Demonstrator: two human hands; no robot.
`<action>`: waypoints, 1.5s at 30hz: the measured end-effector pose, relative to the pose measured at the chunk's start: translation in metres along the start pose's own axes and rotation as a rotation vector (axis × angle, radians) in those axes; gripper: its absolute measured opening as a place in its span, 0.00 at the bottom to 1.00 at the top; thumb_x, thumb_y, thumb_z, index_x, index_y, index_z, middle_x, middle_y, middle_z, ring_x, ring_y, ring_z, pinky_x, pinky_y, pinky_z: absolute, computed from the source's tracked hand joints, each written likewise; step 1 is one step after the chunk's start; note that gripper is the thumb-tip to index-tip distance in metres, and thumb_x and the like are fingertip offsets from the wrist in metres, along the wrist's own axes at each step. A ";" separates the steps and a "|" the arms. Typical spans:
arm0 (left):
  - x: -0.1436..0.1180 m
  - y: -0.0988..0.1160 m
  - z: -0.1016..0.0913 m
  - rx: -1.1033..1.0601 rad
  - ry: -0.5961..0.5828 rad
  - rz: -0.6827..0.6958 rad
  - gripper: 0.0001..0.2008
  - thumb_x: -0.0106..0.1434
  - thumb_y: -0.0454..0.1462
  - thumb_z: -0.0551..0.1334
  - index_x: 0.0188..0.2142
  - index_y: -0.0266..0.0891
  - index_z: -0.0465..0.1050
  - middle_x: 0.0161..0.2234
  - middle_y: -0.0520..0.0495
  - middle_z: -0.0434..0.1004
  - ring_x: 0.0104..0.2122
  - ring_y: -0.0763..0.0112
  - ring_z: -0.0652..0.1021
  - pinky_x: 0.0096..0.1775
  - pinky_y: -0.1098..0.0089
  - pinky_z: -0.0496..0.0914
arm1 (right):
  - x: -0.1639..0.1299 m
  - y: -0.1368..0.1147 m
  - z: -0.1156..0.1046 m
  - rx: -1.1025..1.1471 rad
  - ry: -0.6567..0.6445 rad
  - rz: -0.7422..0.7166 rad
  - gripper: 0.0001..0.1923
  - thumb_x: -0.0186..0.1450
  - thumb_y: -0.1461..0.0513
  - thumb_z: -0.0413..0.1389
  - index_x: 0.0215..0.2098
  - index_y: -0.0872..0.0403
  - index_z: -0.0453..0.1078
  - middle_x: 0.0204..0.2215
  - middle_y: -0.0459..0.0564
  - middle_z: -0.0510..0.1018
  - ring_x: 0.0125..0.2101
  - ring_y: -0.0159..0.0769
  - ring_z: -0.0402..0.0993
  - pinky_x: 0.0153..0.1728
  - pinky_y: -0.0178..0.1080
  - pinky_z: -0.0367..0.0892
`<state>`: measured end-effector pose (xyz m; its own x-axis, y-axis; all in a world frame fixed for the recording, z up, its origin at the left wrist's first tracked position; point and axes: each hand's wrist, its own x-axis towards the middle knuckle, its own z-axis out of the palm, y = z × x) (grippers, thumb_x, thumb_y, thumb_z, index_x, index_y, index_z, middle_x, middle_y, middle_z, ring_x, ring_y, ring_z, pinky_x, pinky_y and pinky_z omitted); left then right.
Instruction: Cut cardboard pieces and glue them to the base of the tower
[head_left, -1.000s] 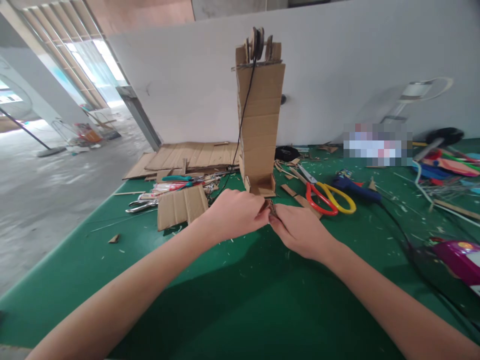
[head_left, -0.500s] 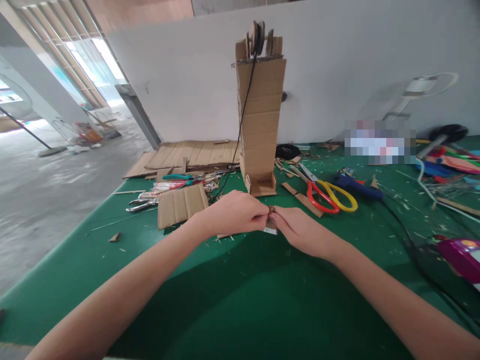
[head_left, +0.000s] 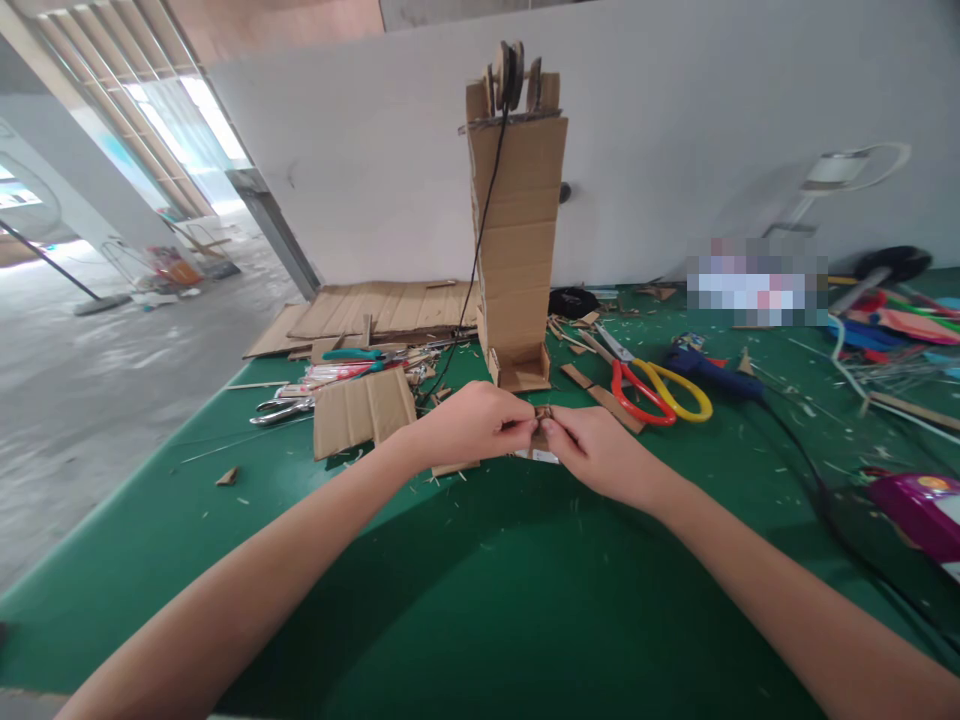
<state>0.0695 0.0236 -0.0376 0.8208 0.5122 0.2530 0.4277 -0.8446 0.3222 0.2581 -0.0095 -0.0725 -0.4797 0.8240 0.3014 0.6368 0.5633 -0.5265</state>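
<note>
Between my two hands is a small cardboard piece [head_left: 541, 440] with a white patch on its lower edge. My left hand [head_left: 484, 422] pinches it from the left, and my right hand [head_left: 600, 450] grips it from the right, thumbs close together. Fingers cover most of the piece. Just behind my hands stands a tall cardboard tower [head_left: 521, 230] with a pulley wheel [head_left: 509, 78] on top. A black cord [head_left: 486, 210] runs down from the wheel along the tower's left side.
To the right lie scissors [head_left: 660, 390] with red and yellow handles and a blue glue gun [head_left: 712, 370] with a cord. On the left are a cardboard sheet [head_left: 360, 412], pliers [head_left: 352, 354] and scraps. A purple object [head_left: 919, 515] sits at the right edge.
My hands have shifted slightly, and the cardboard piece has tilted between them, showing more of its white patch to the left. The rest of the table looks the same.
</note>
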 end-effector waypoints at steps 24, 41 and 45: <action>-0.002 0.024 -0.002 0.526 -0.039 -0.218 0.12 0.61 0.38 0.50 0.30 0.36 0.69 0.24 0.48 0.73 0.23 0.69 0.73 0.22 0.71 0.57 | -0.003 -0.007 -0.002 0.036 -0.059 0.072 0.12 0.69 0.60 0.41 0.29 0.52 0.60 0.26 0.45 0.70 0.27 0.32 0.65 0.29 0.36 0.56; 0.001 0.007 0.015 0.272 0.097 -0.130 0.13 0.62 0.35 0.50 0.22 0.38 0.63 0.21 0.53 0.66 0.21 0.76 0.64 0.23 0.72 0.52 | 0.000 -0.005 0.004 -0.012 0.093 0.124 0.14 0.67 0.60 0.43 0.23 0.52 0.53 0.17 0.42 0.63 0.18 0.29 0.59 0.21 0.34 0.48; 0.001 0.008 0.016 0.138 0.139 -0.153 0.12 0.61 0.33 0.51 0.21 0.37 0.61 0.20 0.55 0.62 0.21 0.78 0.61 0.24 0.74 0.53 | 0.000 -0.007 0.006 -0.037 0.156 0.099 0.14 0.66 0.60 0.43 0.22 0.52 0.51 0.16 0.42 0.61 0.18 0.28 0.58 0.21 0.34 0.47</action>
<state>0.0801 0.0154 -0.0496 0.6865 0.6444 0.3368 0.5987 -0.7638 0.2411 0.2505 -0.0139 -0.0735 -0.3166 0.8731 0.3706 0.6993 0.4789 -0.5307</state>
